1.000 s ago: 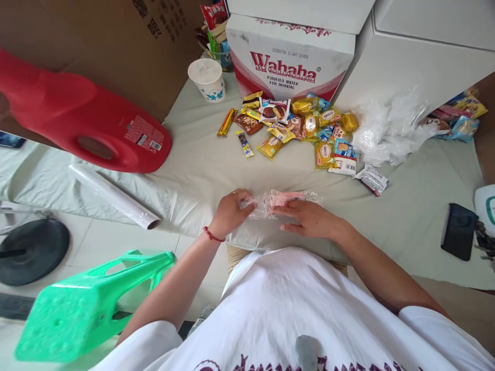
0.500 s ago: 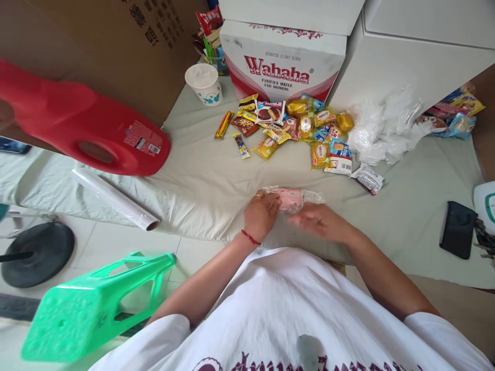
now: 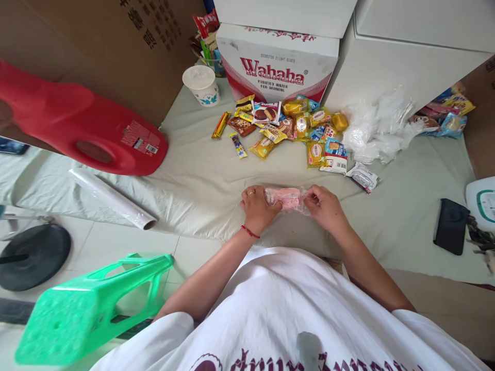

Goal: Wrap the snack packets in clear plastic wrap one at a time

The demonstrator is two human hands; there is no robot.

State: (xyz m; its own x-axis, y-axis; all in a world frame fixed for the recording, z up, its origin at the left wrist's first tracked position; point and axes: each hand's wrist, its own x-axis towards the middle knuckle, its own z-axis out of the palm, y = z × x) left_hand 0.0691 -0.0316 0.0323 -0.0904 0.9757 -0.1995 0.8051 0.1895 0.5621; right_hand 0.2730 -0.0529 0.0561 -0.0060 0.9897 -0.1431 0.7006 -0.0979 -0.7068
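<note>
The bare left hand (image 3: 258, 208) and bare right hand (image 3: 325, 206) gripped opposite ends of an oblong pink packet in clear film (image 3: 286, 199), between them. Beyond this grip lay assorted yellow-and-brown plastic snack packets (image 3: 288, 126); behind them, a white-and-red cardboard carton (image 3: 276, 67).

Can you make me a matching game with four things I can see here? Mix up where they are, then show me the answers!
Things:
1. Pink packet
2. Green stool
3. Paper cup
4. White roll

Places:
A. Down on the tiled floor
B. Right beside the Wahaha box
C. Just below the red jug in the picture
D. Between the left hand and the right hand

Right pairs: 1-D, 2-A, 3-B, 4-C
</note>
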